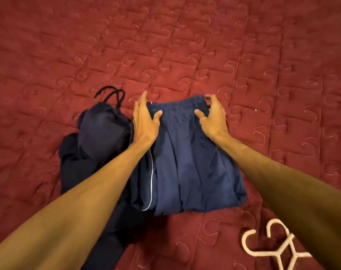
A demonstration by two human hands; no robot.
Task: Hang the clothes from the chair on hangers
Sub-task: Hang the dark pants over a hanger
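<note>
Folded blue trousers [187, 162] with a white side stripe lie on the red quilted bedspread [204, 45], elastic waistband at the far end. My left hand [145, 121] holds the waistband's left end: its thumb lies on top of the fabric and its fingers run along the outer edge. My right hand [212, 119] grips the right end, with its fingers curled over the corner and its thumb on the cloth. Two white plastic hangers [271, 244] lie at the lower right, partly hidden by my right forearm.
A crumpled dark navy garment [93, 145] with a black drawstring [111, 94] lies against the trousers' left side and runs under my left forearm. The bedspread fills the rest of the view.
</note>
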